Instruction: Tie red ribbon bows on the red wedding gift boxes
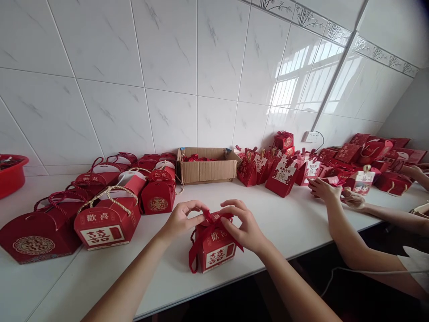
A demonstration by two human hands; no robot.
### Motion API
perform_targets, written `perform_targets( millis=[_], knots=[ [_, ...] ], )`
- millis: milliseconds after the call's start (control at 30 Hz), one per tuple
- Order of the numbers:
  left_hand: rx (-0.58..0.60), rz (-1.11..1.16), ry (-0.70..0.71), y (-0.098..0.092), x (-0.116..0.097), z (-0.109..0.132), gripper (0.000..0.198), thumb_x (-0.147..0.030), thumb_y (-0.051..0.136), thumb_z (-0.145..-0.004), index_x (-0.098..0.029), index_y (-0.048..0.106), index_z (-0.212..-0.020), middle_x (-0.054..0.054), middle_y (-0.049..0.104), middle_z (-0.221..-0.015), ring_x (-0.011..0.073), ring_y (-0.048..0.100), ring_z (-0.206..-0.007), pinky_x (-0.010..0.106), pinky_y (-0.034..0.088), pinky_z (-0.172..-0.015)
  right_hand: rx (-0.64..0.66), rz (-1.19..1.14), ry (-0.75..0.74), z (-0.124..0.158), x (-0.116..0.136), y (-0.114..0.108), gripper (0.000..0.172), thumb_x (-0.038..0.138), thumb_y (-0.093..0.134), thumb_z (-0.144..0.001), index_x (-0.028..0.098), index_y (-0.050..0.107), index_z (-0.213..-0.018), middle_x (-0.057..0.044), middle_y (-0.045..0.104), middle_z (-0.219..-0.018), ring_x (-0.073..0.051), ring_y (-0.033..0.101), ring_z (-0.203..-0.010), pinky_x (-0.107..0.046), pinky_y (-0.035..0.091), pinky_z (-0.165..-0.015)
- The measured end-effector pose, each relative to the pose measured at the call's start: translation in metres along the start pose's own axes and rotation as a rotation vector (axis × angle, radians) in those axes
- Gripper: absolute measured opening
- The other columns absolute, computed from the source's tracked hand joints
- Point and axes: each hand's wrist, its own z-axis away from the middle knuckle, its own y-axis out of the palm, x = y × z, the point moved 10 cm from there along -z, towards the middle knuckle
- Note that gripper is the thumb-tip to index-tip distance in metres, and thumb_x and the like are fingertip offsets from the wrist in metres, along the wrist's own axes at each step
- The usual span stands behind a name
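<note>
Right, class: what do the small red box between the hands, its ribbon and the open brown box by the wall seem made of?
Small red box: probably printed card, matt, with crisp folded edges.
Red ribbon: likely woven fabric, slightly glossy; it hangs in limp loops.
Open brown box: apparently cardboard, dull and unprinted, with stiff raised flaps.

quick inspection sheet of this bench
surface: white counter
things in hand: small red box near the front edge, red ribbon over its top
clutter: red gift boxes with rope handles at left, cardboard box by the wall, more red boxes at right, red basin far left
hands: left hand and right hand pinch the red ribbon; another person's hands at right
cables: white cable below the counter at right; wall socket with cord
surroundings: white tiled wall
</note>
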Motion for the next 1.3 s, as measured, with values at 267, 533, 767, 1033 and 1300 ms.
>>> perform_targets(
  millis=[267,533,767,1033,1300],
  knots=[
    [-0.177,-0.195,0.164,-0.001,-0.016,0.01,0.012,-0.011,0.056,-0.072,-0.02,0.059,-0.081,0.0,0.063,-0.079,0.0151,0.059,-0.078,0.029,0.048,-0.075,0.058,0.163,0.015,-0.002,-0.004,0.014,0.011,0.026,0.058,-0.086,0.025,0.069,-0.088,-0.007,0.06,-0.11,-0.023,0.05,-0.108,-0.044,0.042,-0.092],
    [-0.385,-0.452,0.292,-0.006,-0.027,0.024,0.024,-0.011,0.055,-0.073,-0.021,0.052,-0.094,0.001,0.064,-0.081,0.0165,0.065,-0.078,0.03,0.051,-0.075,0.082,0.173,0.019,-0.003,-0.002,0.015,0.006,0.02,0.06,-0.081,0.021,0.063,-0.077,-0.006,0.061,-0.11,-0.023,0.051,-0.106,-0.044,0.041,-0.091],
    [-0.371,-0.499,0.31,-0.003,-0.031,0.024,0.022,-0.009,0.053,-0.072,-0.022,0.053,-0.09,0.0,0.065,-0.079,0.0165,0.064,-0.075,0.03,0.051,-0.072,0.085,0.166,0.029,-0.004,-0.004,0.017,0.007,0.017,0.06,-0.079,0.022,0.065,-0.077,-0.006,0.062,-0.109,-0.024,0.051,-0.106,-0.045,0.04,-0.092],
    [-0.381,-0.466,0.301,-0.005,-0.03,0.024,0.022,-0.009,0.055,-0.073,-0.021,0.052,-0.092,0.0,0.064,-0.079,0.0161,0.064,-0.076,0.03,0.051,-0.073,0.078,0.126,0.109,-0.008,-0.008,0.019,0.008,0.024,0.064,-0.081,0.023,0.071,-0.078,-0.007,0.062,-0.108,-0.024,0.053,-0.105,-0.045,0.04,-0.094],
    [-0.341,-0.563,0.366,0.0,-0.04,0.023,0.021,-0.007,0.052,-0.076,-0.022,0.052,-0.09,0.0,0.064,-0.075,0.0159,0.063,-0.074,0.03,0.049,-0.071,0.114,0.197,0.085,-0.01,-0.006,0.023,0.01,0.02,0.065,-0.077,0.025,0.073,-0.073,-0.005,0.064,-0.109,-0.025,0.052,-0.104,-0.046,0.04,-0.091]
  ],
)
